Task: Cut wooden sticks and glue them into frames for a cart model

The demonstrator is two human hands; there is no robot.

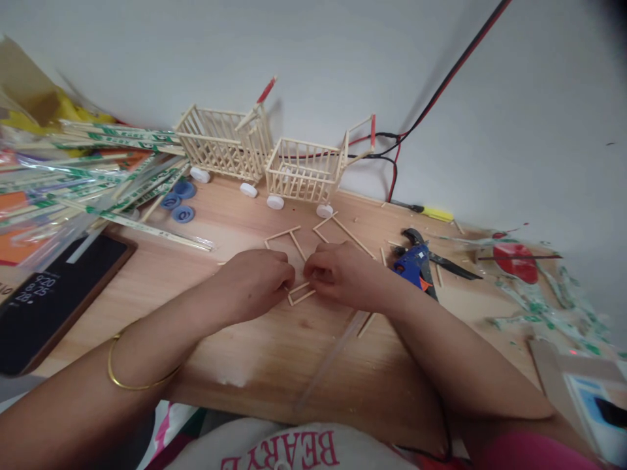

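Note:
My left hand (pixel 262 281) is closed, its fingertips pinched at a small frame of thin wooden sticks (pixel 300 299) on the tabletop. Close beside it, my right hand (pixel 343 271) has curled fingers pressed against the same frame's right side. Both hands cover much of the frame, so the exact grip points are hidden. Just past my right hand lies another angled piece of joined sticks (pixel 349 230). Behind them stand two miniature shopping carts made of sticks, a larger one (pixel 220 140) and a smaller one (pixel 306 173), each with white wheels and a red handle.
Wrapped chopsticks (pixel 122 176) pile up at left, near blue rings (pixel 183 213) and a dark device with lit digits (pixel 53 294). A blue-and-black hand tool (pixel 412 262) lies right, with a yellow-handled tool (pixel 435 213) behind. Torn wrappers (pixel 543 300) and a cable line the right side and wall.

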